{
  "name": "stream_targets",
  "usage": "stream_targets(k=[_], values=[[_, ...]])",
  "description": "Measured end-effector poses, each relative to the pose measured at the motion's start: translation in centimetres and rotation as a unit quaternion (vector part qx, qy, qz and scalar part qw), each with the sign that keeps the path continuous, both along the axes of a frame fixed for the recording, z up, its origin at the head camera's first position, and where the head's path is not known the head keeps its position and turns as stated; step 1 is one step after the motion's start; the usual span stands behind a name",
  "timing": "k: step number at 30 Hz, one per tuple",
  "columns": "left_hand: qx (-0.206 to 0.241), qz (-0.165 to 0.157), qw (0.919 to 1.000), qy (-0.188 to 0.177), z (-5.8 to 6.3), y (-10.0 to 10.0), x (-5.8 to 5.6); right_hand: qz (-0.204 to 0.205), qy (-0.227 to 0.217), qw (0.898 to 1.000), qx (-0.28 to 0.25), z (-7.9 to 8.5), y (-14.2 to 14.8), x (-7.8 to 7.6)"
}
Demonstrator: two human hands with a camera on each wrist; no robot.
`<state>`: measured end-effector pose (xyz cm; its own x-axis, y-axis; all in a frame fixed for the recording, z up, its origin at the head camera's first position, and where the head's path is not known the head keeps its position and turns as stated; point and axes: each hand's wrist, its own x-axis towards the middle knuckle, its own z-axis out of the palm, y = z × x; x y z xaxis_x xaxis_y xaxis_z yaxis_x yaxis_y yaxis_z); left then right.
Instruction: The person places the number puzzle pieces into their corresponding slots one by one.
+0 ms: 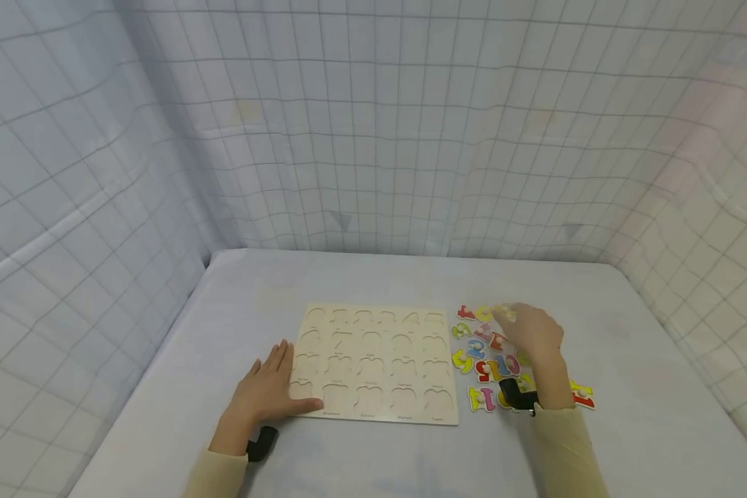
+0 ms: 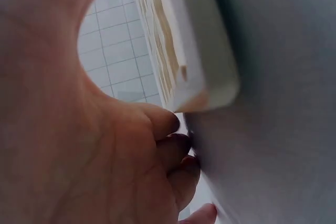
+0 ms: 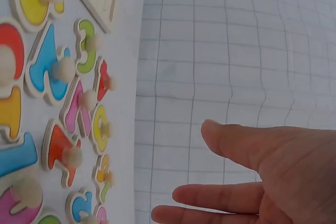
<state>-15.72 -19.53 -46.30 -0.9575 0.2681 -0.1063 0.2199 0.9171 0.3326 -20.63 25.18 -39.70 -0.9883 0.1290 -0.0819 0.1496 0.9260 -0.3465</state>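
A wooden number-puzzle board (image 1: 386, 373) with rows of recesses lies flat on the table. My left hand (image 1: 263, 395) rests at its left edge, fingers spread and straight, the thumb lying across the near left corner. In the left wrist view, the board's pale edge (image 2: 212, 85) runs past that hand's fingers. My right hand (image 1: 538, 335) hovers over the knobbed number pieces to the right of the board. Its thumb and fingers are extended and apart, with nothing between them. Below it are a blue 2 (image 3: 48, 74), a green 3 (image 3: 84, 53) and a yellow 0 (image 3: 96, 129).
Several more bright number pieces, among them a red 4 (image 1: 465, 312) and a yellow 5 (image 1: 463, 361), lie close together, some overlapping. A white cloth-covered table (image 1: 261, 277) carries everything. Gridded white curtains (image 1: 398, 138) hang behind and at both sides.
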Motion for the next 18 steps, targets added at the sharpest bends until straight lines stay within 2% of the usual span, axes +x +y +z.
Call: stream_targets(k=[5, 10, 15, 18], values=[[0.002, -0.012, 0.9997, 0.021, -0.4, -0.4, 0.1, -0.034, 0.005, 0.999, -0.020, -1.1, 2.2, -0.5], [0.007, -0.017, 0.9992, 0.035, -0.5, -0.6, 0.2, -0.053, 0.005, 0.998, -0.041, -2.3, 4.4, -2.0], [0.035, -0.028, 0.9985, 0.030, -0.6, -0.8, 0.2, -0.081, 0.005, 0.997, -0.005, -2.9, 6.0, -3.6], [0.047, -0.035, 0.9980, 0.023, -0.9, -0.8, 0.1, -0.088, -0.013, 0.996, 0.013, -3.0, 6.5, -4.2]])
